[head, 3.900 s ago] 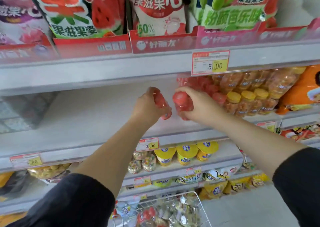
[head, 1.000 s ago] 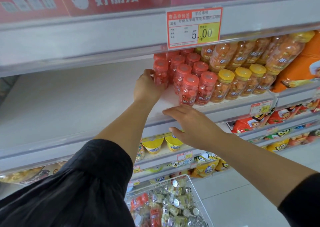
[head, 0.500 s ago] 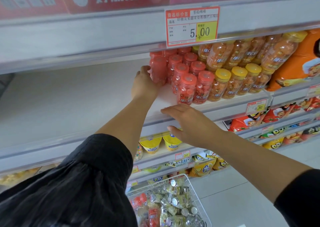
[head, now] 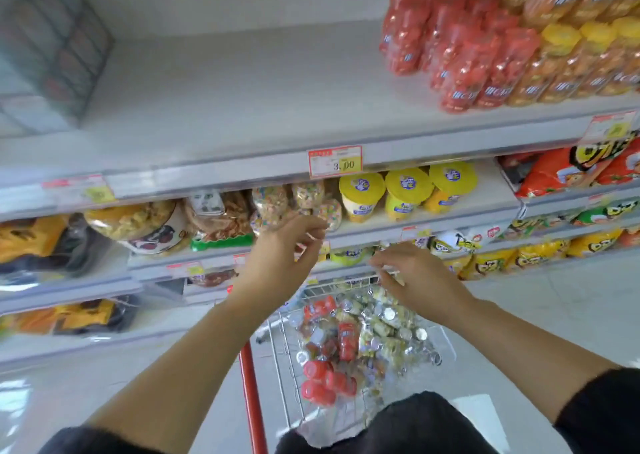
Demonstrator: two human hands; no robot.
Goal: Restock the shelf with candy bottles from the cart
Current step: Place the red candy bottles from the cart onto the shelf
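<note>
Head view, looking down along a shop shelf (head: pixel 242 107) to the cart (head: pixel 329 285) below.

(a) Left grip (head: pixel 277 259), a bare hand: raised in front of the lower shelves and above the cart's far rim. Fingers are apart and loosely curled, with nothing between them.

(b) Right grip (head: pixel 419 280), also a bare hand: palm down over the far end of the cart, just beside the rim. Fingers are spread and relaxed, closed on nothing. The two grips are near each other but do not touch.

(c) Red bottles (head: pixel 464 58): stand upright in tight rows at the right end of the shelf, touching one another. Orange bottles (head: pixel 568 62) with yellow caps stand directly to their right.

(d) Cart stock (head: pixel 346 341): more red-capped bottles lie jumbled in the wire basket, mixed with silver-capped packs. The motion blur hides their labels. A red handle post (head: pixel 249 384) runs down the cart's left side.

(e) Price tag (head: pixel 335 161): clipped to the shelf's front edge, reading 3.00. Yellow-lidded cups (head: pixel 405 190) and clear snack bags (head: pixel 221 218) sit on the shelf beneath it.

(f) Black sleeve (head: pixel 602 415): covers the right arm to above the elbow.
</note>
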